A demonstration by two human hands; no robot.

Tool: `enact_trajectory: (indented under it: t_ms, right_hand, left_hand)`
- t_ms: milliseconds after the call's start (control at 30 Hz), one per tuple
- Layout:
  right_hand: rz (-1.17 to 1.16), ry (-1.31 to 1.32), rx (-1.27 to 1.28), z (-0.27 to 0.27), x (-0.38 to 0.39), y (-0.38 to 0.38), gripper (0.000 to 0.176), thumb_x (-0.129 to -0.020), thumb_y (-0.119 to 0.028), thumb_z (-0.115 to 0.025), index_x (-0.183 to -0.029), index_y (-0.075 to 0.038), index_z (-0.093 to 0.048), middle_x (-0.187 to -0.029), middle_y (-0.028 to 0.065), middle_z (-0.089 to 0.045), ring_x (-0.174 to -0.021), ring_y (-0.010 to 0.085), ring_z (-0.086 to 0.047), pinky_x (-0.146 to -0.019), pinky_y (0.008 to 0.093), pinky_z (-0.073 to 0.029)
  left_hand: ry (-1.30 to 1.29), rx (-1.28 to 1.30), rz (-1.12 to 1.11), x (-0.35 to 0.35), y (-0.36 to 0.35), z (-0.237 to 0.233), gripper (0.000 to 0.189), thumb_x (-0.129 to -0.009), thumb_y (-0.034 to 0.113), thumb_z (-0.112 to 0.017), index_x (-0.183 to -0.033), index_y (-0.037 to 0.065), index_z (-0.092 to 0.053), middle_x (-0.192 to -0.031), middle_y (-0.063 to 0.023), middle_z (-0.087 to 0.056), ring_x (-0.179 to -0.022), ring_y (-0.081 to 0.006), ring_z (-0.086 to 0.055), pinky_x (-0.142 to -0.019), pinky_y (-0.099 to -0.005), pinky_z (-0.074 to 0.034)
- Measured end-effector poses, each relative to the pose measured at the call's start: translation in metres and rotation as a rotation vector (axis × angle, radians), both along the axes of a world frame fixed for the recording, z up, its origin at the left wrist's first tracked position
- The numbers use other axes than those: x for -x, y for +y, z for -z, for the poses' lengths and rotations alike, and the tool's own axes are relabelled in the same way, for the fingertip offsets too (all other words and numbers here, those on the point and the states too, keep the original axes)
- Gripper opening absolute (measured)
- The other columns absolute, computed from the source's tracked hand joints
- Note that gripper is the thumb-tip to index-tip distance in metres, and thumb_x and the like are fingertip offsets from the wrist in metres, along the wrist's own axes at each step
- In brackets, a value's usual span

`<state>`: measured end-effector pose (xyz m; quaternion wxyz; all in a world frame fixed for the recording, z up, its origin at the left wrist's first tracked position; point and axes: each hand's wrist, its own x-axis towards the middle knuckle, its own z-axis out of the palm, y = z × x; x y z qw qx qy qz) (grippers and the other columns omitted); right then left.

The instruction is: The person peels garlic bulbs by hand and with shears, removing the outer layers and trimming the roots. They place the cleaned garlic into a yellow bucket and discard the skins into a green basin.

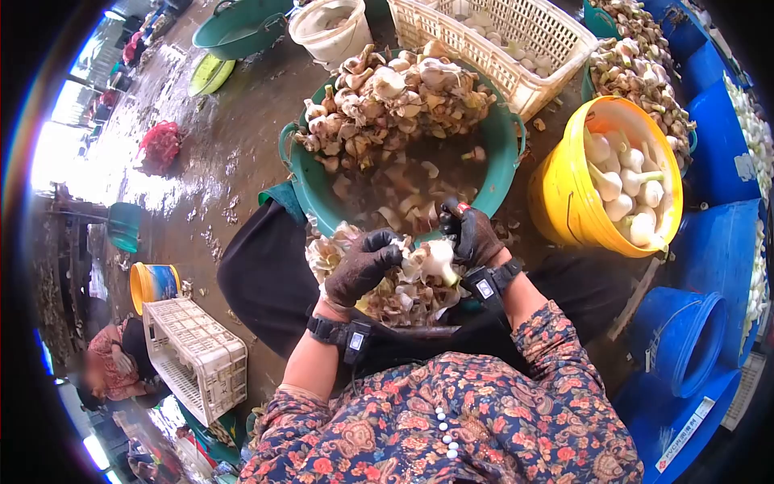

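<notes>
We are working at the tub's near rim, the yellow bucket standing to its right, loose skins lying under our hands. For clean peeling, we should be keeping the right hand steady while the left hand is easing skin away gently, sparing the flesh. Our right grip is clasping the bulb, which is sitting between both hands; our left fingers are curling beside it, though whether they are pinching skin we cannot tell.

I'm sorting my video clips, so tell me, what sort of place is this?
Probably a garlic-processing workshop: a green basin heaped with unpeeled garlic, a yellow bucket of clean white bulbs, and a wet floor.
</notes>
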<state>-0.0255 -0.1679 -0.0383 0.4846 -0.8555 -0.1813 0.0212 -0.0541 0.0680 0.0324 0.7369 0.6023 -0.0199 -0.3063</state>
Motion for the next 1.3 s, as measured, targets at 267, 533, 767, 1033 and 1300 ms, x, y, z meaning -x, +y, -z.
enact_trajectory:
  t_ms: [267, 533, 767, 1033, 1300]
  right_hand:
    - [-0.343, 0.609, -0.797, -0.048, 0.005, 0.026, 0.061, -0.087, -0.031, -0.060, -0.135, -0.002, -0.035, -0.130, 0.0088, -0.045, -0.115, 0.0141, -0.045, -0.091, 0.0276, -0.043]
    - [0.069, 0.884, -0.866, -0.038, 0.006, 0.034, 0.035, -0.087, -0.014, -0.058, -0.120, -0.002, -0.055, -0.106, 0.0050, -0.062, -0.098, 0.0111, -0.055, -0.085, 0.0237, -0.044]
    - [0.278, 1.048, -1.417, 0.004, -0.004, 0.020, 0.032, -0.091, -0.036, -0.052, -0.094, -0.007, -0.062, -0.088, 0.0051, -0.065, -0.078, 0.0157, -0.062, -0.071, 0.0313, -0.051]
    - [0.382, 1.191, -1.538, -0.014, -0.001, 0.007, 0.032, -0.089, -0.035, -0.048, -0.099, -0.007, -0.058, -0.093, 0.0141, -0.064, -0.082, 0.0294, -0.063, -0.074, 0.0436, -0.053]
    - [0.424, 0.820, -1.363, 0.056, 0.002, 0.006, 0.027, -0.091, -0.032, -0.049, -0.096, -0.006, -0.057, -0.081, 0.0058, -0.062, -0.073, 0.0194, -0.062, -0.065, 0.0314, -0.053]
  left_hand:
    - [-0.919, -0.677, -0.198, -0.006, 0.000, 0.025, 0.039, -0.084, 0.000, -0.056, -0.121, -0.006, -0.047, -0.103, -0.0130, -0.059, -0.091, -0.0207, -0.056, -0.080, -0.0300, -0.045]
    - [-0.600, -0.408, -0.254, -0.003, -0.017, -0.001, 0.026, -0.090, 0.008, -0.053, -0.113, -0.005, -0.051, -0.100, -0.0087, -0.059, -0.089, -0.0152, -0.056, -0.078, -0.0263, -0.045]
    - [0.036, 0.240, -0.143, 0.019, 0.002, -0.021, 0.024, -0.083, 0.025, -0.066, -0.094, 0.004, -0.060, -0.093, -0.0043, -0.061, -0.084, -0.0121, -0.056, -0.076, -0.0257, -0.045]
    - [-0.335, -0.785, 0.439, -0.022, 0.011, -0.018, 0.052, -0.073, 0.041, -0.069, -0.106, 0.002, -0.060, -0.090, -0.0128, -0.065, -0.081, -0.0247, -0.063, -0.073, -0.0339, -0.048]
    - [-0.617, -0.845, 0.117, -0.143, -0.078, 0.111, 0.050, -0.075, 0.042, -0.063, -0.109, 0.006, -0.060, -0.100, -0.0233, -0.062, -0.094, -0.0397, -0.058, -0.083, -0.0424, -0.046]
